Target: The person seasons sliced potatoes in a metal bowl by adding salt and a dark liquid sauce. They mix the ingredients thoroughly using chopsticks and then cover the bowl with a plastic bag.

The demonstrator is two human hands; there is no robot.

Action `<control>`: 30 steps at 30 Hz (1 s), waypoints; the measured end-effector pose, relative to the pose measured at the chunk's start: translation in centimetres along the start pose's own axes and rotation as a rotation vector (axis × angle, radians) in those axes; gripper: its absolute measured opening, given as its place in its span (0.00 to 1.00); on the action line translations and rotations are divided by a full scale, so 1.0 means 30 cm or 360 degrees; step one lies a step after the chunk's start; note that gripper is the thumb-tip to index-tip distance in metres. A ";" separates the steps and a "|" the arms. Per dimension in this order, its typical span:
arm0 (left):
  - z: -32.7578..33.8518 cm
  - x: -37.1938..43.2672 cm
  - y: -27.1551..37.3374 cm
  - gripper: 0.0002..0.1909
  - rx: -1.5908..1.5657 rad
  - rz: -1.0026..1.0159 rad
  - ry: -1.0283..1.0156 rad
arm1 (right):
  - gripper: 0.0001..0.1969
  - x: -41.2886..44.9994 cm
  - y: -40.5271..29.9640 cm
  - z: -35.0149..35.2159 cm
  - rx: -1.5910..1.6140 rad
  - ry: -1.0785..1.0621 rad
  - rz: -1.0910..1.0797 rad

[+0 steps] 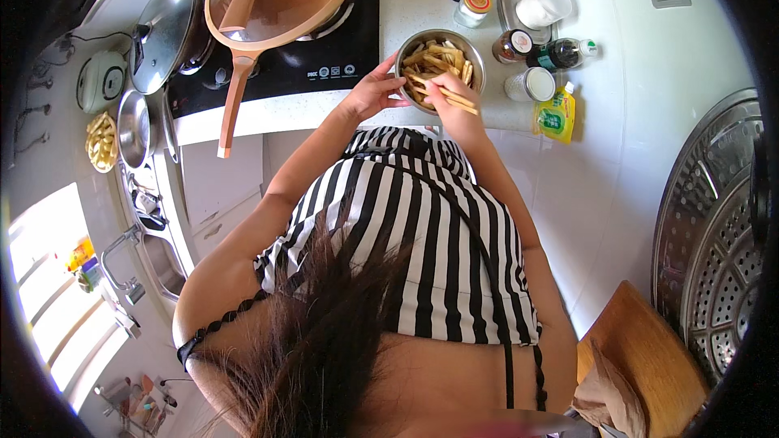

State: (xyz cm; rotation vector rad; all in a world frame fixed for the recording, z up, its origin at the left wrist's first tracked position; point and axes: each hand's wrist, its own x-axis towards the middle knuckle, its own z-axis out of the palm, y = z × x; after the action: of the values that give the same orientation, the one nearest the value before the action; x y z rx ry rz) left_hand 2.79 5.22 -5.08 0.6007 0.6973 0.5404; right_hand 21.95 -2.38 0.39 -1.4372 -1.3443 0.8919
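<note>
A stainless steel bowl (481, 67) stands at the front edge of the counter, filled with browned, seasoned-looking food strips (435, 59). My left hand (376, 90) steadies the bowl at its left side, thumb on the rim and fingers below. Above the bowl's right front, my right hand (453, 103) grips a pair of wooden chopsticks (459, 101). Their tips reach in among the strips at the bowl's left side. Part of the bowl's front wall is hidden behind my right hand.
Left of the bowl, a lidded pan (283, 6) sits on the black cooktop (261, 82), its handle (231, 109) jutting over the front edge. To the right are a soy-sauce-like bottle (560, 53), a white-lidded jar (530, 84) and a yellow pouch (555, 114). A plate of pale strips (101, 143) lies far left.
</note>
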 end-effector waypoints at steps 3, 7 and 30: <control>-0.003 0.024 -0.004 0.35 0.0023 0.0003 0.0011 | 0.05 0.040 0.169 -0.025 0.0138 0.0019 -0.0003; -0.015 0.026 -0.028 0.35 0.0001 0.0039 0.0044 | 0.08 0.066 0.038 -0.136 -0.0325 0.0081 0.0145; -0.005 0.000 -0.028 0.31 0.0002 0.0027 0.0068 | 0.06 0.067 0.099 -0.041 -0.0100 -0.0045 0.0060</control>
State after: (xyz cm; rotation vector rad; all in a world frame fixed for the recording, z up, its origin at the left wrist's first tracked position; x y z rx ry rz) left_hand 2.90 4.67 -5.75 0.5982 0.7334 0.5699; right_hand 24.28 -0.44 -1.91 -1.5078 -1.3808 0.9044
